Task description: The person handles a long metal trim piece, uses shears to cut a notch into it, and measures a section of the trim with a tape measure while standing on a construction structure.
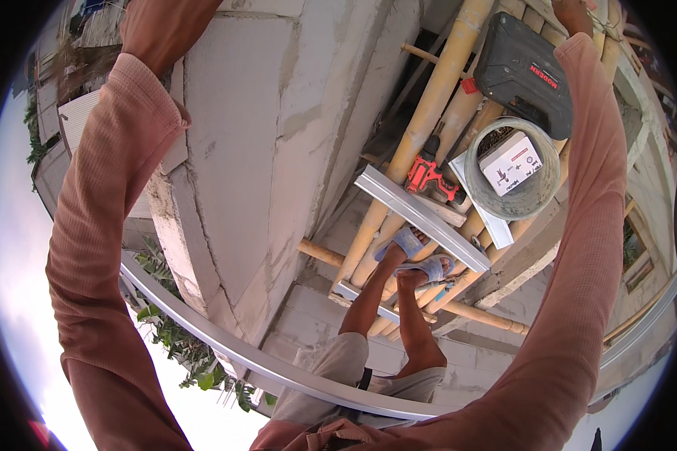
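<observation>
My left hand point(165, 30) reaches up past the top left edge, beside the pale block wall point(237, 113). Its fingers are cut off by the frame, so what it holds or touches does not show. My right hand point(575, 16) is raised at the top right, above a black tool case point(523, 68) on the bamboo poles. Only its back and wrist show; the fingers are hidden. A long silver metal channel point(278, 374) crosses in front of my body, bent by the lens, and touches neither visible hand.
My sandalled feet point(421, 255) stand on bamboo poles point(436, 98), with gaps between some. Close by lie a red cordless drill point(429, 174), a metal channel piece point(421, 218), and a bucket point(496, 203) holding a white box point(510, 164). Plants point(180, 342) grow below, left.
</observation>
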Motion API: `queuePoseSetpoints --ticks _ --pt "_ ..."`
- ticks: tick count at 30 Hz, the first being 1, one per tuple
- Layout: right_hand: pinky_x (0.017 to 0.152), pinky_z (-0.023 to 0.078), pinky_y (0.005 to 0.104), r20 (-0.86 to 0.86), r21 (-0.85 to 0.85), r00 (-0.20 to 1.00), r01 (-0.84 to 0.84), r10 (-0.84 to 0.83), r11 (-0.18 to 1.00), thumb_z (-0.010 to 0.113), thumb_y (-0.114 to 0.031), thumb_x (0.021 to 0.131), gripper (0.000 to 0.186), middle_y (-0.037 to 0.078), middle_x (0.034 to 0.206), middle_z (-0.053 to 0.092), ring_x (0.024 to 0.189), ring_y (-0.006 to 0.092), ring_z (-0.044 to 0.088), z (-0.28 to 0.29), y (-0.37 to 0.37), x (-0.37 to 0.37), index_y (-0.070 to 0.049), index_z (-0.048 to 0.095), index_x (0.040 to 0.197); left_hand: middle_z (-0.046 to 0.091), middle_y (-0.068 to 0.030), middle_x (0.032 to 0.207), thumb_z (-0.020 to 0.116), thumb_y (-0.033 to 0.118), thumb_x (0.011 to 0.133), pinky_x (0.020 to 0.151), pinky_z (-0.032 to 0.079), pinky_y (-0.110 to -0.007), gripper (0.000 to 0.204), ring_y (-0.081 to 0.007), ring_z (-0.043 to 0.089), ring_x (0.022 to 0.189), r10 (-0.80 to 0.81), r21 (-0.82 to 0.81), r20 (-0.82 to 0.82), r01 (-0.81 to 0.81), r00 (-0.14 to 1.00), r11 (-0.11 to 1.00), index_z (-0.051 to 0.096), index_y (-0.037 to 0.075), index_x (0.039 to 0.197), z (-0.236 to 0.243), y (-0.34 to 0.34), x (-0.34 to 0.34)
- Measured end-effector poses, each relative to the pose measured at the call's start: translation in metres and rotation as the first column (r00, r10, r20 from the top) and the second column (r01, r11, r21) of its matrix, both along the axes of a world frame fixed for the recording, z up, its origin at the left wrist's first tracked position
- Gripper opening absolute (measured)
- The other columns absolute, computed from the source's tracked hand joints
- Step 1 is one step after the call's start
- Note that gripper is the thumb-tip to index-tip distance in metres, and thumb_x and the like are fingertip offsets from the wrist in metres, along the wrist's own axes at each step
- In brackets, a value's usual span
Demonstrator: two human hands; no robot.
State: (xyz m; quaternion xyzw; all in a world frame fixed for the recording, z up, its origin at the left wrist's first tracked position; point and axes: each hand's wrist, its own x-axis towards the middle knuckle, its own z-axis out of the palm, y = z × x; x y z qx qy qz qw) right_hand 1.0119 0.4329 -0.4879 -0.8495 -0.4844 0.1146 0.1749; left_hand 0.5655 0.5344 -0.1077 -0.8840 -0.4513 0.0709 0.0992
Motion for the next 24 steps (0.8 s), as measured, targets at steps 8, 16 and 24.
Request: queuePoseSetpoints --ticks 8,16,24 --pt "0.083 0.051 0.0486 0.536 -0.425 0.793 -0.043 0.290 0.904 0.062 -0.022 0.089 0.023 0.020 0.098 0.069 0.096 0.0370 0.066 0.124 -0.037 0.114 -0.003 0.070 0.098 0.043 -0.0256 0.144 0.062 0.037 0.093 0.109 0.038 -0.049 0.077 -0.0426 0.043 0.132 0.020 -0.143 0.289 0.022 0.957 0.989 0.024 0.015 0.157 -0.017 0.000 0.032" --pt "0.088 0.048 0.0472 0.620 -0.396 0.656 -0.213 0.431 0.893 0.061 -0.024 0.090 0.023 0.014 0.095 0.068 0.100 0.0322 0.062 0.179 -0.024 0.102 -0.003 0.068 0.096 0.041 -0.0287 0.143 0.063 0.037 0.092 0.109 0.036 -0.051 0.078 -0.0473 0.039 0.134 0.025 -0.020 0.139 -0.022 0.990 1.000 0.024 0.017 0.157 -0.003 -0.019 0.037" --pt "0.083 0.049 0.0483 0.639 -0.414 0.629 -0.205 0.443 0.887 0.059 -0.020 0.086 0.018 0.011 0.090 0.068 0.099 0.0314 0.062 0.167 -0.115 0.114 -0.007 0.071 0.086 0.041 -0.0257 0.146 0.058 0.051 0.091 0.108 0.036 -0.057 0.082 -0.0440 0.042 0.135 0.052 -0.039 0.090 -0.048 0.995 0.998 0.019 0.025 0.158 -0.025 0.011 0.019"
